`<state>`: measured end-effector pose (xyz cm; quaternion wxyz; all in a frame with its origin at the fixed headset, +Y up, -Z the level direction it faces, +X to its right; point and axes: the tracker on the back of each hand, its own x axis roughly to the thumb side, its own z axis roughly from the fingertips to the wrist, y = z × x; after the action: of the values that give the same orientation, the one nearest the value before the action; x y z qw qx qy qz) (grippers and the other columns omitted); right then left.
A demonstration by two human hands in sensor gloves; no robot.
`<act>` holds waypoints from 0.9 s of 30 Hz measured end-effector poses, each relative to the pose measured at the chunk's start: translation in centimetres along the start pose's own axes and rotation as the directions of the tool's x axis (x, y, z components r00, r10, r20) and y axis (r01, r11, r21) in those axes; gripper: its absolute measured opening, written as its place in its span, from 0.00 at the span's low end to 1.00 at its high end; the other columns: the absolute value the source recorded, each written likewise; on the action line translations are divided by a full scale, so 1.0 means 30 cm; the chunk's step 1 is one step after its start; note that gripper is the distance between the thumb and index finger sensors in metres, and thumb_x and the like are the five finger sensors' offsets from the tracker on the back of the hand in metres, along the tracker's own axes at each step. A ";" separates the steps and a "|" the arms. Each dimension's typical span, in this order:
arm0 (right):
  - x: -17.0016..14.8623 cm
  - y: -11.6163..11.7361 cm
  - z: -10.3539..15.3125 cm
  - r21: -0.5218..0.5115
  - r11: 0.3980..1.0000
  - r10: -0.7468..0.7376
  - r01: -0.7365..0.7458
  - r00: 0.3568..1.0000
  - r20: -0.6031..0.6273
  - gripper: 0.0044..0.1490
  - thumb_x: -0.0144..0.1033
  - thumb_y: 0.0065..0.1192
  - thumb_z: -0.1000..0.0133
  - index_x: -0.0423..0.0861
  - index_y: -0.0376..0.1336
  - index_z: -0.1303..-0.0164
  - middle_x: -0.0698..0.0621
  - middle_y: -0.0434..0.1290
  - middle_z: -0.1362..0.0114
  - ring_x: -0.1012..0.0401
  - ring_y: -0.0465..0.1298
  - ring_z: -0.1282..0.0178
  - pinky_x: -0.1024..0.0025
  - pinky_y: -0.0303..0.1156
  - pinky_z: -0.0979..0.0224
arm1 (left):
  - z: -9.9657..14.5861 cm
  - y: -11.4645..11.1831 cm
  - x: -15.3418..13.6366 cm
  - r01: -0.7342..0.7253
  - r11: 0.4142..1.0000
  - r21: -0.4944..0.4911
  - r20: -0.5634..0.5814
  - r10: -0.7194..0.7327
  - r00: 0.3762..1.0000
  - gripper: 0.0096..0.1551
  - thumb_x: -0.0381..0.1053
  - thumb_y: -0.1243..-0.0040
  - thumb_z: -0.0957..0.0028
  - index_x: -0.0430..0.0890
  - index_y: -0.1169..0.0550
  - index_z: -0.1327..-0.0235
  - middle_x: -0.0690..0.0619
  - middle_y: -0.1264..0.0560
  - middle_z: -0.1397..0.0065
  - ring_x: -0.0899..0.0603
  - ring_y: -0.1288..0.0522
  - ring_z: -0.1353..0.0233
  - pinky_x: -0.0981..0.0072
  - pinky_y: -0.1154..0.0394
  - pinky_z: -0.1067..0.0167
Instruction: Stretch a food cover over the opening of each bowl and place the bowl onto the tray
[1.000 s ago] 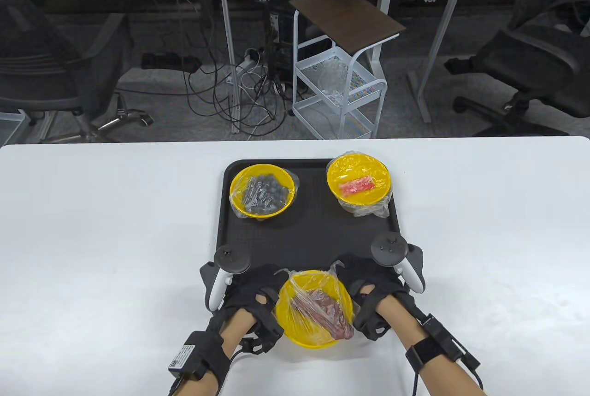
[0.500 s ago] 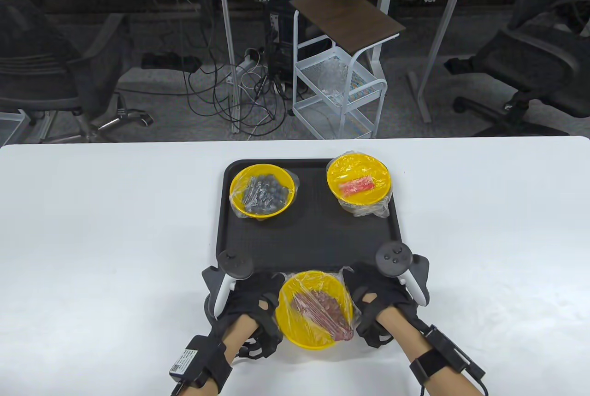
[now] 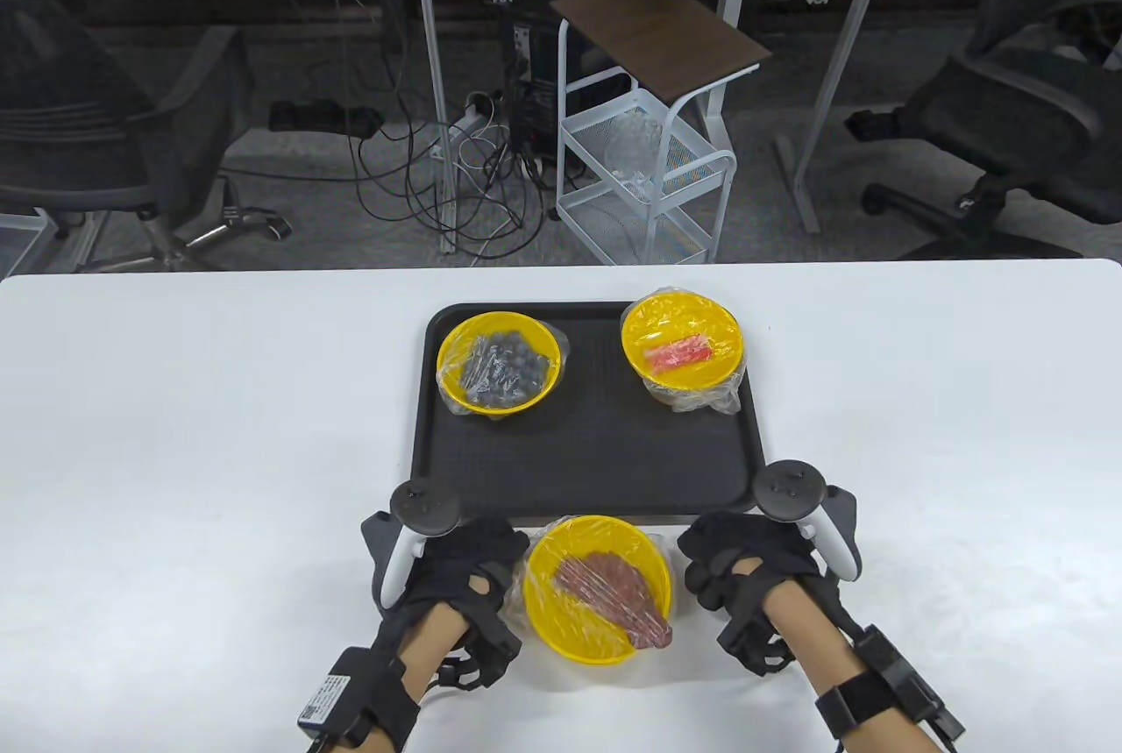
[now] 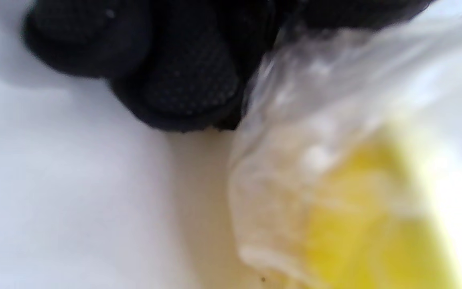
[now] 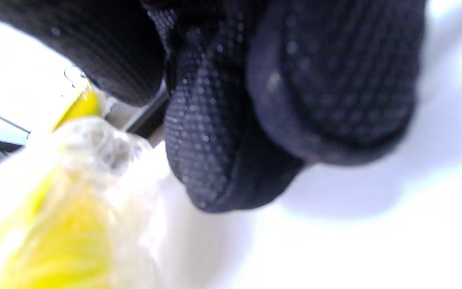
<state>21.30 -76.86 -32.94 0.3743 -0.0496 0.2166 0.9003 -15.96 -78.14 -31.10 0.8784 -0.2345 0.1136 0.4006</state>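
Observation:
A yellow bowl of meat (image 3: pixel 598 588) stands on the white table just in front of the black tray (image 3: pixel 587 472), with a clear food cover (image 3: pixel 561 578) stretched over its opening. My left hand (image 3: pixel 473 564) lies against the bowl's left side; in the left wrist view its curled fingers (image 4: pixel 183 80) pinch the edge of the food cover (image 4: pixel 295 120). My right hand (image 3: pixel 727 564) sits a little to the right of the bowl, fingers (image 5: pixel 279 104) curled and holding nothing. Two covered yellow bowls stand at the back of the tray: one with dark berries (image 3: pixel 498 363), one with red food (image 3: pixel 684 341).
The tray's front half (image 3: pixel 587 446) is bare black surface. White table (image 3: pixel 175 481) stretches to both sides. Beyond the far edge are a white wire cart (image 3: pixel 649 174), cables and office chairs.
Both hands have slid outward from the bowl; the right one has let go and moved right. The cover now lies flatter over the meat, and the bowl has stayed in place.

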 end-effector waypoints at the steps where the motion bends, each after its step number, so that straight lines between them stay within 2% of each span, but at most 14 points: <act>1: 0.005 -0.011 0.005 -0.020 1.000 -0.018 0.019 1.000 0.014 0.32 0.45 0.70 0.47 0.38 0.74 0.39 0.47 0.88 0.53 0.55 0.92 0.69 0.69 0.87 0.72 | 0.003 0.007 -0.006 -0.028 1.000 -0.010 0.009 0.028 1.000 0.31 0.62 0.32 0.49 0.49 0.20 0.36 0.54 0.13 0.49 0.43 0.12 0.59 0.56 0.14 0.60; 5: 0.061 -0.038 0.027 -0.099 0.995 -0.024 0.033 0.996 0.091 0.36 0.46 0.71 0.49 0.39 0.72 0.35 0.44 0.88 0.49 0.53 0.92 0.67 0.68 0.88 0.70 | 0.039 0.056 -0.013 -0.081 0.997 -0.002 0.055 0.081 0.995 0.34 0.60 0.32 0.49 0.50 0.25 0.29 0.49 0.17 0.35 0.38 0.15 0.43 0.48 0.18 0.46; 6: 0.084 -0.040 0.033 -0.116 0.993 -0.013 0.027 0.993 0.117 0.35 0.46 0.69 0.47 0.40 0.72 0.34 0.43 0.87 0.47 0.52 0.92 0.64 0.66 0.88 0.68 | 0.056 0.081 -0.009 -0.062 0.998 0.024 0.074 0.061 0.995 0.35 0.60 0.32 0.49 0.50 0.25 0.29 0.48 0.18 0.33 0.37 0.16 0.39 0.46 0.19 0.44; 7: 0.098 -0.039 0.035 -0.118 0.993 -0.009 0.025 0.991 0.133 0.37 0.46 0.72 0.50 0.40 0.71 0.32 0.41 0.86 0.44 0.50 0.91 0.61 0.64 0.88 0.66 | 0.068 0.097 -0.005 -0.048 0.998 0.045 0.086 0.044 0.995 0.35 0.60 0.33 0.48 0.51 0.26 0.28 0.48 0.20 0.29 0.36 0.17 0.35 0.45 0.20 0.42; 9: 0.144 -0.030 0.034 -0.114 0.993 0.028 -0.010 0.988 0.154 0.38 0.46 0.73 0.49 0.41 0.70 0.30 0.39 0.83 0.38 0.45 0.89 0.52 0.59 0.88 0.60 | 0.107 0.146 0.016 -0.011 0.988 0.156 0.139 -0.011 0.990 0.37 0.63 0.35 0.48 0.53 0.28 0.25 0.46 0.24 0.24 0.33 0.20 0.31 0.42 0.22 0.38; 11: 0.181 -0.015 0.023 -0.095 0.994 0.071 -0.054 0.981 0.182 0.38 0.44 0.72 0.48 0.42 0.69 0.29 0.38 0.80 0.35 0.43 0.87 0.46 0.56 0.87 0.55 | 0.136 0.175 0.039 0.017 0.971 0.238 0.182 -0.062 0.981 0.41 0.67 0.38 0.48 0.55 0.31 0.22 0.44 0.31 0.17 0.30 0.27 0.23 0.37 0.28 0.32; 14: 0.235 0.033 -0.005 -0.027 0.993 0.119 -0.115 0.972 0.201 0.41 0.42 0.76 0.51 0.40 0.68 0.27 0.38 0.78 0.32 0.41 0.85 0.43 0.54 0.86 0.53 | 0.169 0.189 0.073 0.167 0.930 0.327 0.205 -0.242 0.948 0.48 0.75 0.42 0.51 0.61 0.38 0.17 0.47 0.45 0.09 0.29 0.45 0.12 0.29 0.44 0.23; 17: 0.265 0.082 -0.028 0.045 0.979 0.190 -0.200 0.966 0.173 0.43 0.41 0.78 0.53 0.38 0.68 0.28 0.37 0.79 0.33 0.42 0.85 0.44 0.56 0.87 0.53 | 0.177 0.152 0.069 0.356 0.856 0.375 0.146 -0.434 0.889 0.53 0.82 0.50 0.55 0.65 0.46 0.15 0.51 0.57 0.07 0.31 0.60 0.10 0.24 0.57 0.23; 19: 0.276 0.100 -0.037 0.048 0.964 0.251 -0.262 0.954 0.164 0.41 0.39 0.80 0.54 0.38 0.71 0.31 0.38 0.81 0.36 0.44 0.87 0.47 0.60 0.88 0.56 | 0.169 0.123 0.051 0.417 0.822 0.388 0.122 -0.494 0.861 0.54 0.83 0.53 0.56 0.66 0.49 0.15 0.52 0.61 0.08 0.33 0.64 0.11 0.24 0.62 0.24; 23: 0.283 0.112 -0.043 0.058 0.953 0.285 -0.299 0.943 0.172 0.35 0.33 0.80 0.55 0.38 0.74 0.36 0.39 0.84 0.41 0.47 0.90 0.53 0.66 0.90 0.60 | 0.145 0.115 0.025 0.456 0.843 0.284 0.072 -0.493 0.867 0.55 0.84 0.56 0.55 0.66 0.54 0.16 0.53 0.66 0.09 0.34 0.71 0.12 0.26 0.66 0.25; 27: 0.286 0.112 -0.042 0.026 0.945 0.314 -0.326 0.927 0.207 0.32 0.31 0.79 0.54 0.36 0.75 0.38 0.37 0.85 0.44 0.47 0.91 0.57 0.67 0.90 0.63 | 0.147 0.130 -0.003 0.407 0.869 0.281 0.047 -0.436 0.899 0.55 0.82 0.55 0.55 0.64 0.53 0.15 0.52 0.66 0.09 0.32 0.71 0.12 0.25 0.67 0.25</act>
<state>12.73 -73.90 -35.04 0.2438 0.0883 0.2098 0.9427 -18.93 -73.77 -28.52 0.9728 -0.1121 0.0640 0.1925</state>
